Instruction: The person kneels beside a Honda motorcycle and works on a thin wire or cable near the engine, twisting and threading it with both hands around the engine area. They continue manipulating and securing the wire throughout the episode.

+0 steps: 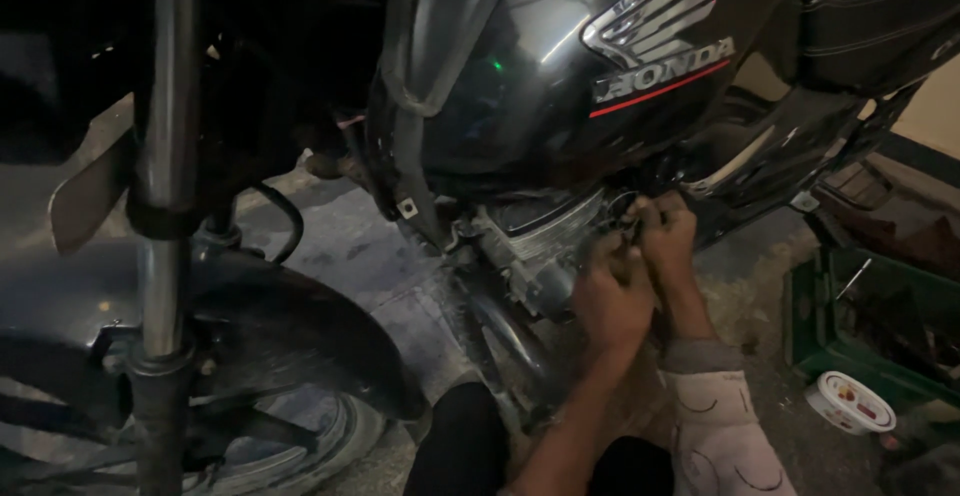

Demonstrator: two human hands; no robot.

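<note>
One black motorcycle stood over a paved floor, its long axis running from the front wheel at lower left up to the seat at upper right, so it pointed toward the lower left. One fork tube rose near upright at the left. One engine sat under the one glossy fuel tank.

Two hands worked at the engine's right side, just below the tank. The left hand was curled, its fingers bent in against the engine casing; what they gripped could not be told in the dark. The right hand lay touching the left hand, its fingers pinched close together on a small dark part there, too small to name.

One green crate stood at the right on the floor, and one round white tub lay just beside it.
</note>
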